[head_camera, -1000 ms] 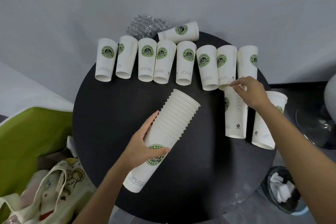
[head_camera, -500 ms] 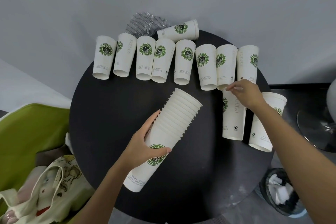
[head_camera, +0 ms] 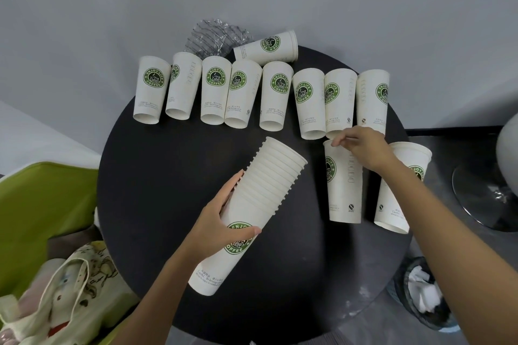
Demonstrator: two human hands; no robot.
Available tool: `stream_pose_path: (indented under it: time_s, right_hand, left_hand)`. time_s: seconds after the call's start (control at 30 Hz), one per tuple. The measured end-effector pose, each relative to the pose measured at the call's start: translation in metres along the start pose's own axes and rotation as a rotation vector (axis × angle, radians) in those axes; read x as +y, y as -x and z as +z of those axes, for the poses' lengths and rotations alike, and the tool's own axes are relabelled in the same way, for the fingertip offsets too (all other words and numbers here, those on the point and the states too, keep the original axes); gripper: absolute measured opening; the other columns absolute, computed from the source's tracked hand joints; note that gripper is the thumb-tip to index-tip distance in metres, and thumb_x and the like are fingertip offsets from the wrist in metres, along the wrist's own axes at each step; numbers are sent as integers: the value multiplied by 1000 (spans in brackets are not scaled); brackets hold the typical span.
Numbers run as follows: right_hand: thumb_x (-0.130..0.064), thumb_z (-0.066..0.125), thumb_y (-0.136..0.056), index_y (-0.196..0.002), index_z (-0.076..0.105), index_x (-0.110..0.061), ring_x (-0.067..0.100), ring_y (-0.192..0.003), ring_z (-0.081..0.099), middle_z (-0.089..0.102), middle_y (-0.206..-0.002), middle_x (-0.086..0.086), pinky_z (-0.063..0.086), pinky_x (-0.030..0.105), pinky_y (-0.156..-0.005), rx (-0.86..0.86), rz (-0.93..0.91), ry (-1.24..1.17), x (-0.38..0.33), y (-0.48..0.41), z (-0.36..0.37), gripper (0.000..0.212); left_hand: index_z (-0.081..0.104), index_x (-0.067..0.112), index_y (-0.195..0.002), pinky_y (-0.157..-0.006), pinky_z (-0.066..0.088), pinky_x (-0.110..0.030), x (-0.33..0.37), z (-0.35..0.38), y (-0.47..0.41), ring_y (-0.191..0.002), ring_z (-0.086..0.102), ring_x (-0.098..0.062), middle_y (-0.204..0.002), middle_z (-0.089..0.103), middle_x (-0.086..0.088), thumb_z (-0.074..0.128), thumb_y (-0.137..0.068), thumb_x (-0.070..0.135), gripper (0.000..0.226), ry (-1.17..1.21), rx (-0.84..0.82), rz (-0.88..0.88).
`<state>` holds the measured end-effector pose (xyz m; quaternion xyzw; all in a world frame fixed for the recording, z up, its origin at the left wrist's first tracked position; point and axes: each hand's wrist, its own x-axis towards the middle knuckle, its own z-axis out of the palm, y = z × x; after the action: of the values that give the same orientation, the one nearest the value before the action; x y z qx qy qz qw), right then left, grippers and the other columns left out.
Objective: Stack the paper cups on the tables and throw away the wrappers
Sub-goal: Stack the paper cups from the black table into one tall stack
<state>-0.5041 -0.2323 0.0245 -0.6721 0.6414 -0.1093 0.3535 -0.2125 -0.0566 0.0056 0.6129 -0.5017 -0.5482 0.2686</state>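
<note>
My left hand (head_camera: 221,221) grips a tilted stack of nested white paper cups (head_camera: 260,199) above the round black table (head_camera: 157,176). My right hand (head_camera: 364,148) pinches the top rim of a single cup (head_camera: 343,190) standing mouth up at the right. Another cup (head_camera: 403,199) stands just right of it, partly behind my forearm. Several white cups with green logos (head_camera: 274,92) stand in a row along the table's far side. One cup (head_camera: 266,46) lies on its side behind the row. A crumpled clear plastic wrapper (head_camera: 215,38) lies at the far edge.
A waste bin (head_camera: 423,297) with white paper in it stands on the floor at the lower right. A green chair (head_camera: 42,204) with a cloth tote bag (head_camera: 64,297) is at the left. A chrome base (head_camera: 487,196) sits on the right floor. A grey wall is behind.
My right hand has closed its fingers on the rim of the cup at the right. My left hand keeps holding the stack in about the same place.
</note>
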Motion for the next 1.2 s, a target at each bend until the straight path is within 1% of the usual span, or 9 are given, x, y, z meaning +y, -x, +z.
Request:
stream_pose_path:
  time_s: [0.07,0.13,0.27,0.3,0.43,0.7,0.87,1.1,1.2]
  right_hand:
    - [-6,53,-94,-91,71,-8,-4,-85,54,61,-107,-4,28,-10,-66,-18,-25,-28,-1,3,-1,18]
    - [-6,54,-93,-89,71,-11,5,-92,56,64,-107,-2,30,-7,-72,-31,-68,-55,-7,7,-3,19]
    - [-9,55,-93,-78,68,-31,16,-103,59,69,-102,-4,43,30,-95,5,-135,-95,-12,11,-10,30]
    - [-9,55,-92,-79,68,-31,12,-100,60,69,-98,-7,44,30,-95,29,-149,-107,-14,13,-13,29]
    - [-2,54,-92,-90,71,-11,-14,-75,53,62,-86,-15,36,3,-76,217,-237,-272,-31,17,-30,19]
    - [-3,50,-89,-85,67,-25,0,-72,46,61,-86,-8,37,14,-73,562,-345,-534,-62,20,-49,27]
    - [-4,49,-89,-84,67,-28,8,-76,48,63,-85,-11,38,19,-74,528,-365,-610,-79,25,-37,30]
    - [-3,51,-90,-83,68,-28,5,-66,42,64,-77,-24,36,14,-68,385,-359,-674,-96,32,0,31]
    - [-5,52,-92,-84,69,-28,15,-70,42,64,-81,-21,37,17,-70,306,-313,-698,-98,38,18,29]
  left_hand:
    - [25,55,-143,-99,53,-39,0,1,1,-123,55,-8,-138,50,24,87,-56,41,108,0,4,0]
    - [25,54,-144,-100,52,-39,-1,1,1,-124,55,-8,-138,50,23,86,-56,41,108,-3,7,3]
    - [25,54,-144,-98,53,-35,-5,-1,1,-123,55,-8,-138,50,23,87,-57,38,108,-1,7,3]
    - [25,54,-144,-97,53,-33,-6,-1,2,-124,55,-8,-139,50,23,88,-59,34,108,-6,6,5]
    - [26,51,-146,-96,52,-27,-9,-4,4,-123,53,-1,-138,48,27,89,-66,18,107,-17,14,9]
    - [27,54,-142,-87,50,-14,-7,-12,2,-118,51,11,-129,48,41,88,-67,13,104,-34,-9,11]
    - [28,49,-146,-89,51,-16,-4,-20,1,-121,52,6,-133,49,35,88,-67,12,106,-18,-29,12]
    - [29,47,-147,-98,48,-25,1,-28,0,-123,53,2,-136,51,29,88,-67,10,106,13,-46,26]
    - [29,45,-147,-99,48,-25,3,-30,0,-124,52,3,-136,51,30,88,-67,8,106,17,-52,32]
